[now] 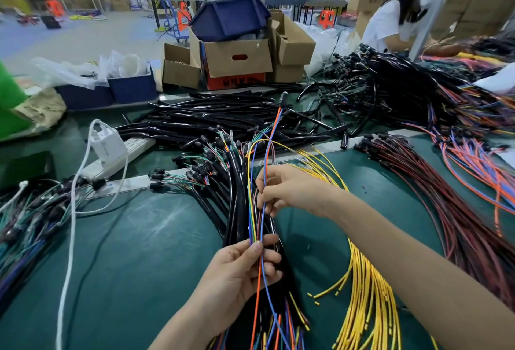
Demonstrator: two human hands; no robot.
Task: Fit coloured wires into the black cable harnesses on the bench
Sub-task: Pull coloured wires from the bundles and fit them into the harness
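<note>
Fingers (pixel 274 182) on the right hand (pixel 292 190) are pinched together on a few of the coloured wires (pixel 268 154), up in the air over the bench (pixel 139 252). Lower down, the left hand (pixel 239 274) is wrapped around the black cable harnesses (pixel 237 210), thumb pressing the same wires flat against the bundle and the other fingers curled round the far side.

The wires are thin. There's an orange one, a blue one and a yellow one that loops over, plus a couple I can't make out properly. The orange and blue rise past the right hand to a small dark plug (pixel 283 97) at the top. Below the left hand they hang loose toward the bottom edge, mixed in with more ends.

The harnesses are glossy black tubes lying together in the middle of the green bench. They fan out at the far end into little black connectors with thin green and red leads.

Just right of the hands is a fat pile of yellow wires (pixel 365 294), and further right a big spread of dark red wires (pixel 459 210). Behind everything is a heap of loose black tubing (pixel 223 115). A white power strip (pixel 119 160) with a charger plugged in sits to the left. Cardboard boxes (pixel 237 57) are at the back, and a person in a white top (pixel 390 23) is at the far right.
</note>
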